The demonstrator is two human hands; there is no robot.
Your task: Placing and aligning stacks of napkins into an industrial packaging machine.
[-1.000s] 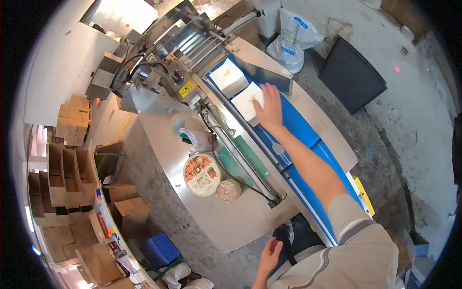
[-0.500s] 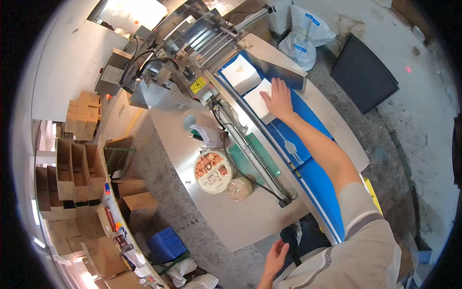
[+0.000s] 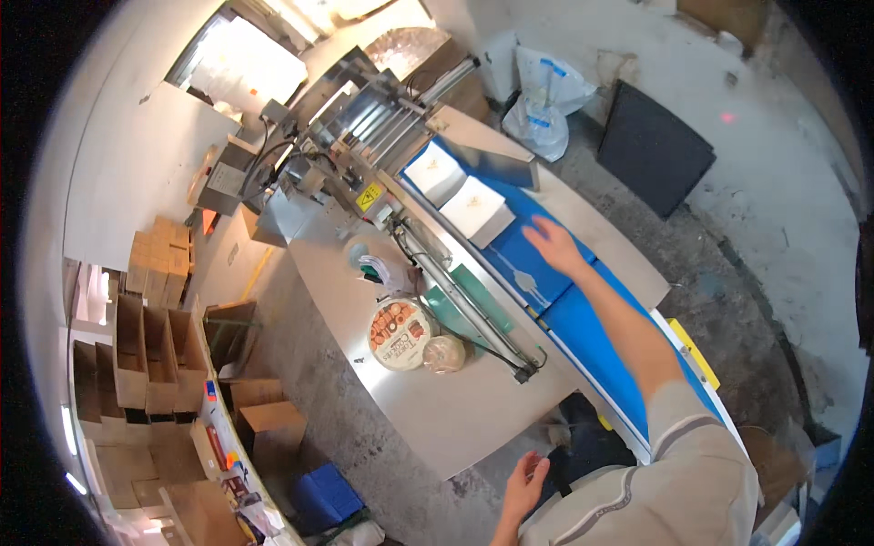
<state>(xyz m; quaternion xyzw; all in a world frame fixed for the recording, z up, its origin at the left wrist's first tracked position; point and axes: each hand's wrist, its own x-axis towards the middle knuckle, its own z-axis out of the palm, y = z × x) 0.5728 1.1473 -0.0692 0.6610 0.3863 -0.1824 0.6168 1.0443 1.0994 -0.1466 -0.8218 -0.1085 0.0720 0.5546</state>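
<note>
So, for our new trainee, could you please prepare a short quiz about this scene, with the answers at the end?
1. How many white blocks lie on the blue belt?
2. True or false: a gap shows between the right hand and the nearer white block.
3. Which thing sits beside the round tin?
A) a hammer
B) a roll of tape
C) a shoe

Key: 1. Two. 2. True. 3. B.

pale wall (image 3: 783,182), right | stained grey floor (image 3: 360,423) | bright opening (image 3: 246,64), upper left
</note>
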